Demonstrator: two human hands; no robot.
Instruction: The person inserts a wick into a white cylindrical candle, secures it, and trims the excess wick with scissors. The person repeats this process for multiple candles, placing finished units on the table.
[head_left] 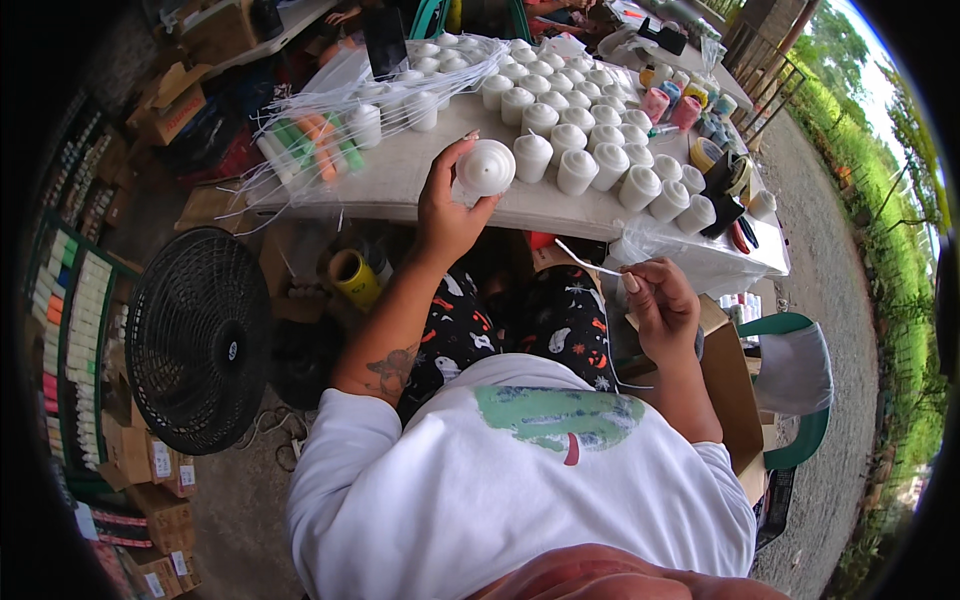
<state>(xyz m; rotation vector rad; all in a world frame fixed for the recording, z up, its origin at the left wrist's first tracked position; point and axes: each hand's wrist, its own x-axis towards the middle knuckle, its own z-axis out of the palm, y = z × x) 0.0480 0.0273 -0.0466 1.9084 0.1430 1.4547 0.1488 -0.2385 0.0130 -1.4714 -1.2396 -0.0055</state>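
My left hand (pixel 449 208) is closed around a white candle (pixel 486 170), held up in front of the table's near edge. The candle's ringed, domed face is turned up, with a small dark spot at its centre. Lower and to the right, my right hand (pixel 663 305) pinches a thin white wick (pixel 588 262) between thumb and fingers. One end of the wick points left toward the table. Several rows of similar white candles (pixel 575 172) stand on the table beyond my hands. A loose bundle of long white wicks (pixel 290 112) lies to their left.
Green and orange candles (pixel 318 150) lie under the wicks on the white table (pixel 400 188). Colored jars (pixel 685 112) stand at the far right. A black fan (pixel 198 340) is left of me, a cardboard box (pixel 735 385) and green chair (pixel 800 445) right. Other people sit across the table.
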